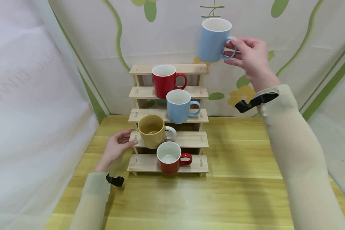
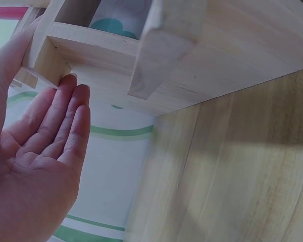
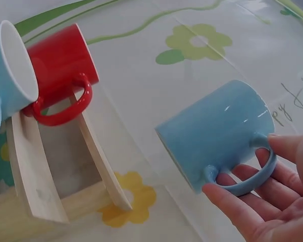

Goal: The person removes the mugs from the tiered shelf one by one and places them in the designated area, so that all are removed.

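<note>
High at the right of the head view, my right hand holds a light blue mug by its handle, upright in the air beyond the top board of a wooden stepped rack. In the right wrist view, fingers and thumb are around that handle. My left hand holds the left end of a lower board, thumb on top and fingers beneath it. On the rack's steps, from high to low, stand a red mug, another light blue mug, a mustard mug with a white handle, and a red mug with white inside.
The rack stands on a light wooden table. Behind it hangs a white cloth printed with green vines and flowers, and more white cloth closes the left side. The rack's top board lies just behind the upper red mug.
</note>
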Tool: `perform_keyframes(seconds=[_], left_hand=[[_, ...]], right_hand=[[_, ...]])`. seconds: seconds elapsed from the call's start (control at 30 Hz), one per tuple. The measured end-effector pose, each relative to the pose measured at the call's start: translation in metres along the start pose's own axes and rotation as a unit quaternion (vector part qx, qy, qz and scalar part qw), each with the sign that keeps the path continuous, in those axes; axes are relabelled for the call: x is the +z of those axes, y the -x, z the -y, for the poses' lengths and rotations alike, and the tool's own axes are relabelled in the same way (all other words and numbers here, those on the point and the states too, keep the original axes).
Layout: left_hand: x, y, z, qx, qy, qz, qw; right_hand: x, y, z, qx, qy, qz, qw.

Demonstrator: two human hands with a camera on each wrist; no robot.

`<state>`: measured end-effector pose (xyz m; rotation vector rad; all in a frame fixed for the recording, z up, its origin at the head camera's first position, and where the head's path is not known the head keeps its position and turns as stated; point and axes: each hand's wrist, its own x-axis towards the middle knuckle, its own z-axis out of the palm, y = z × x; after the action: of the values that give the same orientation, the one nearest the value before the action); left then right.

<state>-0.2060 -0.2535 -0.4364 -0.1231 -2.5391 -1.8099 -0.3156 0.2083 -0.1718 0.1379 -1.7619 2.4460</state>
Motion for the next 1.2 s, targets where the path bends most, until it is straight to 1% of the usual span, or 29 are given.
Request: perform_keyframes(seconds=[0.17,0.33,0.5,0.6,0.77,0.87,1.03,1.13,1.2], left_hand=[[0.0,-0.001,0.002,-0.003,-0.004,0.002,1.0],[0.002,0.0,0.0,-0.006,-0.001,0.003,1.0],[0.003,0.0,0.001,-0.008,0.001,0.004,1.0],[0.003,0.0,0.001,-0.005,0.005,0.003,1.0],[0.002,-0.002,0.003,0.002,0.007,0.001,1.0],[0.002,-0.001,0.002,-0.003,0.01,0.0,0.9999],[0.003,0.001,0.002,-0.011,0.009,-0.002,0.9999],[0.002,0.002,0.003,-0.01,0.008,-0.003,0.9999],[0.001,0.002,0.003,-0.009,0.009,-0.005,0.9999]], right_hand=[[-0.024,0.009,0.0,-0.005,-0.006,0.001,1.0],[-0.05,0.02,-0.005,-0.009,-0.021,-0.006,1.0],[-0.074,0.033,-0.018,-0.015,-0.032,-0.013,0.999],[-0.087,0.041,-0.03,-0.014,-0.031,-0.024,0.999],[-0.105,0.052,-0.055,0.007,-0.031,-0.061,0.998],[-0.115,0.059,-0.074,0.01,-0.03,-0.079,0.996],[-0.127,0.069,-0.113,-0.002,-0.036,-0.095,0.995],[-0.13,0.073,-0.137,0.004,-0.035,-0.107,0.994],[-0.131,0.076,-0.153,0.011,-0.039,-0.123,0.992]])
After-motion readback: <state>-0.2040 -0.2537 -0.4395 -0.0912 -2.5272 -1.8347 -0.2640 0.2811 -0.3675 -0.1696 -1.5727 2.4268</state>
